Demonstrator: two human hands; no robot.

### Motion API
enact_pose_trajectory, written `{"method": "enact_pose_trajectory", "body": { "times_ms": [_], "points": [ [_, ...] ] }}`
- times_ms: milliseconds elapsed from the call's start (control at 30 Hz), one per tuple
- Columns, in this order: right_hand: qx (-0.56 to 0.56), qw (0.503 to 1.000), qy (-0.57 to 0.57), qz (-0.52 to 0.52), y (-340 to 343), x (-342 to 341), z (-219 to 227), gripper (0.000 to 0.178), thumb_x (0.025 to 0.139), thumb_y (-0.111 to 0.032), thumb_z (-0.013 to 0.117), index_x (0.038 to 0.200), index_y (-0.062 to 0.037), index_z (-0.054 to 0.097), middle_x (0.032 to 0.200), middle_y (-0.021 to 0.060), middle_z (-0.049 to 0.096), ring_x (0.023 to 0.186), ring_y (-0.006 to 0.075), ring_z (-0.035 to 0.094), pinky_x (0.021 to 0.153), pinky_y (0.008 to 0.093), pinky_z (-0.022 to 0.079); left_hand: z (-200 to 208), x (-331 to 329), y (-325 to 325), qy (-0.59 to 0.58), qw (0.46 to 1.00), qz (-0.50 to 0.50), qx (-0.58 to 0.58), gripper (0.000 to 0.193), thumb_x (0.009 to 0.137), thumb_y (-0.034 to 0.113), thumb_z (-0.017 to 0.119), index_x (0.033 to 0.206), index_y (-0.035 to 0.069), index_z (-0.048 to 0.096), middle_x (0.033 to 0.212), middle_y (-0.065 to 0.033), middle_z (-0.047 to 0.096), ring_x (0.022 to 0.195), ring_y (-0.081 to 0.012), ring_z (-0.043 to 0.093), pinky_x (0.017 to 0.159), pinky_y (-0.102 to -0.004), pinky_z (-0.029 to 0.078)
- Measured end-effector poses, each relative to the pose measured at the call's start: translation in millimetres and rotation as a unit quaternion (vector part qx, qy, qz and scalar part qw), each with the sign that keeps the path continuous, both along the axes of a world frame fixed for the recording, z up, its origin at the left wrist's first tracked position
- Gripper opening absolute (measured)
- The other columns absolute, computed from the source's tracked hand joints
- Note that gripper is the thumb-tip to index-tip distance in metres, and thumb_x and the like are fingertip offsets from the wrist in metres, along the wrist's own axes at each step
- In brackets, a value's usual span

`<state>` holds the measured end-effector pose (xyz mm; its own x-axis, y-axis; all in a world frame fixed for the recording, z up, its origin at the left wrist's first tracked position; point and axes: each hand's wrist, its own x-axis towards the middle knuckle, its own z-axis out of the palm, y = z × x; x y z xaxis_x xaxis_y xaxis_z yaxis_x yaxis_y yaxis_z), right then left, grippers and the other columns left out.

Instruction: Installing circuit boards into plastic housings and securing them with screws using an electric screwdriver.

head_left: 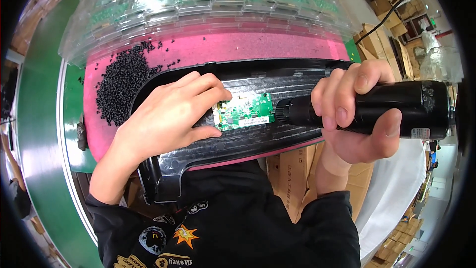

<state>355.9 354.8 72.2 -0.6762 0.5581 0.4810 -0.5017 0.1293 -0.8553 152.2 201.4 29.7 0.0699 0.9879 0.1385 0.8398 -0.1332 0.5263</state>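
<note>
A green circuit board (250, 110) with a white label strip sits inside a long black plastic housing (238, 150). My left hand (171, 114) grips the board's left end, thumb along its near edge and fingers at its far edge. In my right hand (354, 114) is a black electric screwdriver (409, 106), its fingers wrapped round the body. The driver lies nearly level, its ribbed nose pointing left at the board's right end. Whether its bit touches a screw there is too small to tell.
Beyond the housing's left end, a heap of small black screws (124, 87) is spread on the pink mat (223, 44). Clear plastic trays (213, 7) holding green boards are stacked at the back. A black cable (389, 14) hangs at upper right; cardboard boxes (292, 181) stand below the table edge.
</note>
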Motion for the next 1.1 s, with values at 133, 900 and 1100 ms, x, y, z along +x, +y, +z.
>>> {"method": "enact_pose_trajectory", "body": {
  "times_ms": [133,900,1100],
  "points": [
    [-0.004,1.0,0.015,0.004,1.4,-2.2,-3.4,0.052,0.09,-0.054,0.062,0.103,-0.0047,0.048,0.068,-0.0002,0.052,0.052,0.0114,0.047,0.052,0.0283,0.041,-0.4,-0.4,0.2,0.001,1.0,-0.002,-0.004,0.055,0.065,0.021,0.084,0.113,0.005,0.062,0.111,-0.0066,0.061,0.103,-0.0302,0.061,0.085,-0.0397,0.053],
    [-0.025,0.977,0.168,0.133,-21.5,-13.5,7.7,0.043,0.092,-0.043,0.067,0.107,-0.0082,0.047,0.076,-0.0006,0.058,0.059,0.0097,0.057,0.058,0.0274,0.05,-1.0,-0.6,3.9,-0.113,0.985,-0.071,0.106,0.022,0.076,0.012,0.076,0.089,0.002,0.061,0.083,-0.0102,0.063,0.076,-0.0317,0.062,0.065,-0.0386,0.051],
    [0.0,0.994,0.077,0.074,-23.2,-4.9,18.6,0.045,0.091,-0.046,0.067,0.107,-0.0086,0.047,0.074,-0.0006,0.058,0.057,0.0106,0.055,0.057,0.0277,0.048,-0.2,1.3,4.5,-0.08,0.988,-0.074,0.112,0.022,0.075,0.009,0.076,0.089,0.001,0.061,0.083,-0.0112,0.063,0.076,-0.0328,0.062,0.064,-0.0391,0.051]
  ]
}}
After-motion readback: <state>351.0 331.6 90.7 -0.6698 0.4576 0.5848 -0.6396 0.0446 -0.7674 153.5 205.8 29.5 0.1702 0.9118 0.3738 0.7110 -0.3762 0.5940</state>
